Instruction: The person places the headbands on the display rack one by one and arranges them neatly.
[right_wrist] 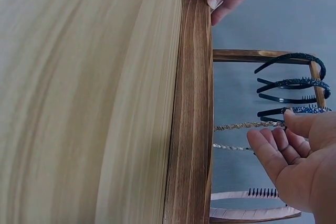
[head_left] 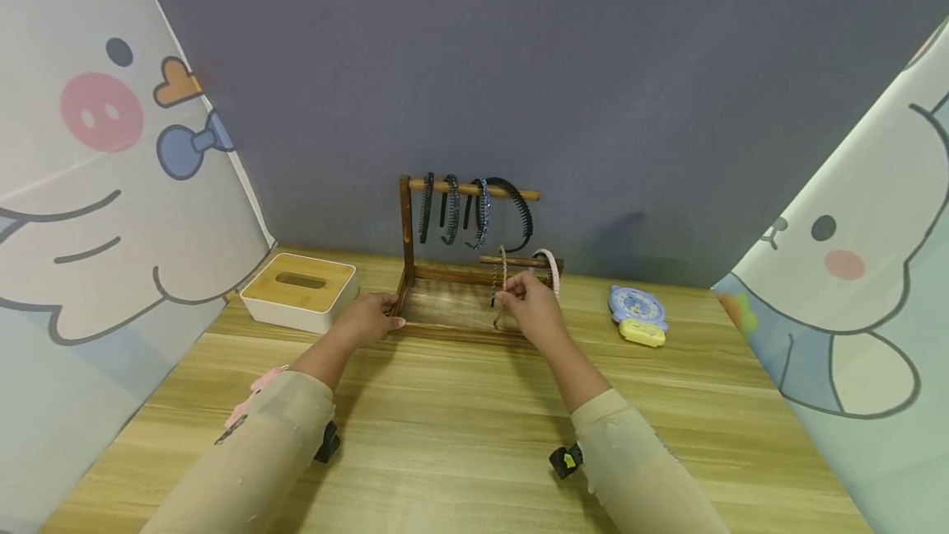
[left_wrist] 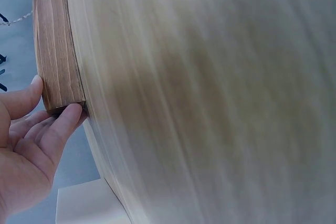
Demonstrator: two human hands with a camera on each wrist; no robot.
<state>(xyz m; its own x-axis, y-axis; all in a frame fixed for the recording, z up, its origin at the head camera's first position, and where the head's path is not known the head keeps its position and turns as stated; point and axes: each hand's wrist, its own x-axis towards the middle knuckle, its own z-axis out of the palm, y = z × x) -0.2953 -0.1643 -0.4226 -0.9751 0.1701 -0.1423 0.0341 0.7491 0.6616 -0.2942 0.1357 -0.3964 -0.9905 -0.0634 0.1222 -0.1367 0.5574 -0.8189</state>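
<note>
A dark wooden headband rack (head_left: pixel 452 331) stands at the back of the table. My left hand (head_left: pixel 366 320) grips the left end of its base, thumb at the front rail, as the left wrist view also shows. Around the lower rod hangs a thin gold braided headband (right_wrist: pixel 231 127), and my right hand (head_left: pixel 531 310) pinches its side between thumb and fingers. To the right of that hand, a pale pink headband (head_left: pixel 552 267) hangs near the rod's end. Several dark headbands (head_left: pixel 451 213), some glittery blue, hang from the upper rod (head_left: pixel 465 188).
A white tissue box (head_left: pixel 285 313) with a wooden lid stands left of the rack. On the right lie a blue clock-like object (head_left: pixel 636 305) and a small yellow device (head_left: pixel 642 333). A pink item (head_left: pixel 255 392) lies partly behind my left sleeve. A grey wall rises behind.
</note>
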